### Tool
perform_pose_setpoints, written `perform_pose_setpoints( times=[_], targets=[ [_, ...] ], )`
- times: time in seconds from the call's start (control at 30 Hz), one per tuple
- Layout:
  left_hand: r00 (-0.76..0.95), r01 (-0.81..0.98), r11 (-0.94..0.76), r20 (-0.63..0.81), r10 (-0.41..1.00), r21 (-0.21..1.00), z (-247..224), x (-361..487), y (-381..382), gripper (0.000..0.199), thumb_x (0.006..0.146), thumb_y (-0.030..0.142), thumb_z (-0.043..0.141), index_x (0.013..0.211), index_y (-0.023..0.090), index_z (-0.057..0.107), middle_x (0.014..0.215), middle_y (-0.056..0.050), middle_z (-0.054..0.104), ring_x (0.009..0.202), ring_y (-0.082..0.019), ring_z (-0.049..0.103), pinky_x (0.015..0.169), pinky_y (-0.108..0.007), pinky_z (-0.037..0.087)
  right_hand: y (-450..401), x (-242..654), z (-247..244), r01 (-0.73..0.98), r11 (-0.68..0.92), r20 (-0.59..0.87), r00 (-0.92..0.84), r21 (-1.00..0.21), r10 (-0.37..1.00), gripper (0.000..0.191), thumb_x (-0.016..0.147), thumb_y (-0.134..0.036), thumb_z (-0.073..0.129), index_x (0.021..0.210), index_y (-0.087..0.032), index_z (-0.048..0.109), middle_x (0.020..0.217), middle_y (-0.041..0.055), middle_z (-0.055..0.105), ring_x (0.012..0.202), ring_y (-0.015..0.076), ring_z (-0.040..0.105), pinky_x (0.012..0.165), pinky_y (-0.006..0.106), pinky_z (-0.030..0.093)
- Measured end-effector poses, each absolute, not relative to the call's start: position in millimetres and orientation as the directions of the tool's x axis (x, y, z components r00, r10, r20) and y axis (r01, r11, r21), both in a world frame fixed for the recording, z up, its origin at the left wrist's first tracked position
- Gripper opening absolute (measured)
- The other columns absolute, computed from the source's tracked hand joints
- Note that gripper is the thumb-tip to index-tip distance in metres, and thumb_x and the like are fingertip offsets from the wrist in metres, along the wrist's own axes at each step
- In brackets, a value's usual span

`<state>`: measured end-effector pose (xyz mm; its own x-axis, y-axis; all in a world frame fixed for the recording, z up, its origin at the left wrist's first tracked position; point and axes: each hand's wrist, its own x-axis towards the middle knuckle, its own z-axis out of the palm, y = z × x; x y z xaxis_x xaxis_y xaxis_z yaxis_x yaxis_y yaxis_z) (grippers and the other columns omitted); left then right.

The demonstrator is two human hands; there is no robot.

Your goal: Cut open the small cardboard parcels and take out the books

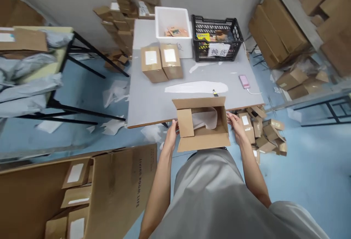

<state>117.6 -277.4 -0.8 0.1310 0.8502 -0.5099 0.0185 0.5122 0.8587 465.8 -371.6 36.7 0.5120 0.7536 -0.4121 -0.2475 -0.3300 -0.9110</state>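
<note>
Between my two hands is a cardboard box [204, 142] with its flaps folded out, at the front edge of the table. A whitish sheet, perhaps foam or paper [211, 118], lies inside it. My left hand [172, 133] grips the box's left end, thumb on top and fingers partly hidden behind the cardboard. At the right end, my right hand [235, 122] holds the box wall between thumb and fingers. Just beyond the far flap lies a small yellow and black utility knife [215, 93], beside a long strip of white foam or paper [196, 87].
Two taped boxes [161, 63] stand on the grey table [148, 103]. Behind them are a white bin [172, 23] and a black crate [216, 41]. A pink phone [244, 81] lies right, with a cable. A large carton [123, 187] stands left; discarded boxes [268, 133] lie on the floor.
</note>
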Motion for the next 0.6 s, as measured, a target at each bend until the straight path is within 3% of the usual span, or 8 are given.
perform_pose_setpoints(
  times=[0.23, 0.47, 0.6],
  targets=[
    [0.221, 0.066, 0.544, -0.544, 0.810, 0.836, -14.7, 168.1, -330.5, 0.084, 0.110, 0.082, 0.047, 0.154, 0.014, 0.071, 0.157, -0.023, 0.075, 0.149, -0.038, 0.070, 0.126, -0.052, 0.056, -495.5, 495.9, 40.4, -0.299, -0.444, -0.528, 0.603, -0.845, 0.598, 0.051, 0.076, -0.071, 0.089, 0.093, -0.024, 0.079, 0.106, 0.0079, 0.086, 0.111, 0.0277, 0.076, 0.100, 0.039, 0.058],
    [0.327, 0.114, 0.551, -0.555, 0.765, 0.827, -18.5, 234.8, -372.7, 0.093, 0.103, 0.089, 0.054, 0.146, 0.009, 0.074, 0.145, -0.027, 0.079, 0.139, -0.040, 0.076, 0.115, -0.052, 0.062, -575.3, 557.1, 33.2, -0.288, -0.500, -0.550, 0.651, -0.817, 0.523, 0.056, 0.075, -0.077, 0.087, 0.085, -0.024, 0.075, 0.087, 0.0046, 0.081, 0.094, 0.0249, 0.071, 0.084, 0.033, 0.055],
    [0.417, 0.192, 0.550, -0.575, 0.704, 0.813, -21.4, 304.1, -397.1, 0.095, 0.101, 0.093, 0.054, 0.143, 0.010, 0.075, 0.142, -0.026, 0.081, 0.132, -0.040, 0.078, 0.113, -0.052, 0.062, -619.1, 618.9, 17.2, -0.264, -0.521, -0.535, 0.695, -0.812, 0.481, 0.058, 0.075, -0.080, 0.084, 0.086, -0.024, 0.077, 0.082, 0.0054, 0.080, 0.090, 0.0267, 0.071, 0.083, 0.037, 0.056]
  ],
)
